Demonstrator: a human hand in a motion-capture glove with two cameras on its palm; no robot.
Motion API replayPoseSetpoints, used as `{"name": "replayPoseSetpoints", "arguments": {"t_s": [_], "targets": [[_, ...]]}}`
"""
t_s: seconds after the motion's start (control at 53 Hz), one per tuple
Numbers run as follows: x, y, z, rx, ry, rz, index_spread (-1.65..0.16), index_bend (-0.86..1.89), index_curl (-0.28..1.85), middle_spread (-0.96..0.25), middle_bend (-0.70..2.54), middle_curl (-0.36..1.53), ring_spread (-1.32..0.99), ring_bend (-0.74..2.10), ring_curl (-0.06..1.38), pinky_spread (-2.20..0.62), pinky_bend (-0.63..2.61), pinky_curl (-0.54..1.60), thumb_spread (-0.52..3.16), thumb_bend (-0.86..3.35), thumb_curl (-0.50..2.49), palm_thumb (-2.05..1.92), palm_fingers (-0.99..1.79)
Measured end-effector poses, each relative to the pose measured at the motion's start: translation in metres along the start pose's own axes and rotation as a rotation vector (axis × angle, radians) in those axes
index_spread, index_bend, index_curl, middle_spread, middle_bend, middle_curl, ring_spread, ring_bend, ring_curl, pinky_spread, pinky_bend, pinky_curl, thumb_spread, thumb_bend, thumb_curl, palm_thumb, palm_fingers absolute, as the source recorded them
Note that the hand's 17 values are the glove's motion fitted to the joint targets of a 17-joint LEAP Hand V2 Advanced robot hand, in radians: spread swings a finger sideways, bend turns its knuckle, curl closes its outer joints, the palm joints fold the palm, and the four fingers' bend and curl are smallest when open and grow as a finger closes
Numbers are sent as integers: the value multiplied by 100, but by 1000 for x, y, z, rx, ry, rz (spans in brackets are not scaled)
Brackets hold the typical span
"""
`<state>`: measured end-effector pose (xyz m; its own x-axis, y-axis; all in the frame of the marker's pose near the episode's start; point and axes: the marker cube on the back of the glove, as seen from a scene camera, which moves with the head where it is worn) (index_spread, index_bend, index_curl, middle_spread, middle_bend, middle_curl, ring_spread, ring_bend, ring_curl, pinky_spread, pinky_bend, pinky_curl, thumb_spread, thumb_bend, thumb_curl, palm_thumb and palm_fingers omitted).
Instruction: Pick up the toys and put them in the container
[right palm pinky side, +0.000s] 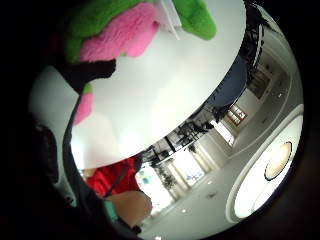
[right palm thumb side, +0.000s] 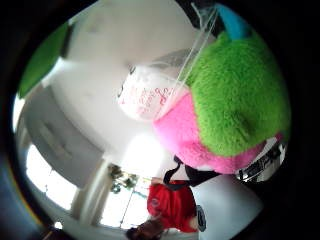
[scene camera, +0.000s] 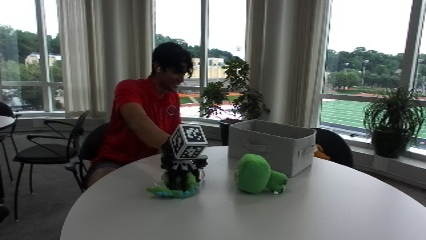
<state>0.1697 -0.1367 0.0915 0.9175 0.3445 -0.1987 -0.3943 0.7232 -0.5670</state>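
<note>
A small plush toy (scene camera: 173, 190) in green, pink and blue lies on the round white table (scene camera: 266, 215), in front of the person. My gloved right hand (scene camera: 181, 172) comes down on it from above, fingers curled round its top. Both palm views show the toy's green and pink fur (right palm pinky side: 125, 30) (right palm thumb side: 225, 115) close to the palm, and a white label (right palm thumb side: 145, 95) with red print hangs from it. A second plush toy (scene camera: 257, 175), round and green, lies to the right, just in front of the grey-white fabric container (scene camera: 271, 145).
The container stands at the table's far side, open at the top. Chairs (scene camera: 46, 145) stand to the left of the person. Potted plants (scene camera: 393, 122) line the window sill behind. Bare tabletop (right palm pinky side: 165, 90) stretches toward the near edge.
</note>
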Motion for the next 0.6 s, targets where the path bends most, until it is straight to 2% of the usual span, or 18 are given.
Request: {"name": "replayPoseSetpoints", "arguments": {"t_s": [0.057,0.075,0.113,0.189,0.245,0.321,0.377,0.604], "targets": [[-4,0,-1,95,7,7,-39,57,37,13,4,2,9,38,34,-20,141,33,118,9,40,28,12],[-5,1,-1,123,8,9,-39,52,36,12,7,2,5,49,38,-25,144,34,119,13,42,35,27],[-8,2,1,178,4,21,-39,49,36,9,11,2,-1,58,38,-30,146,33,120,17,45,43,39],[-10,2,1,363,-3,64,-39,48,39,4,15,4,-9,68,43,-35,142,33,116,19,49,50,43],[-12,1,2,495,20,79,-41,51,41,-6,29,8,-18,81,46,-39,124,29,108,21,54,57,68],[-12,0,2,597,52,66,-43,58,46,-17,40,13,-26,78,46,-42,116,28,97,20,59,61,82],[-11,-1,-2,637,73,53,-44,64,50,-23,54,18,-32,80,47,-44,109,27,88,21,63,65,100],[-18,15,-32,652,-10,-3,-46,73,71,-37,71,28,-41,91,53,-48,101,31,58,17,76,69,113]]}}
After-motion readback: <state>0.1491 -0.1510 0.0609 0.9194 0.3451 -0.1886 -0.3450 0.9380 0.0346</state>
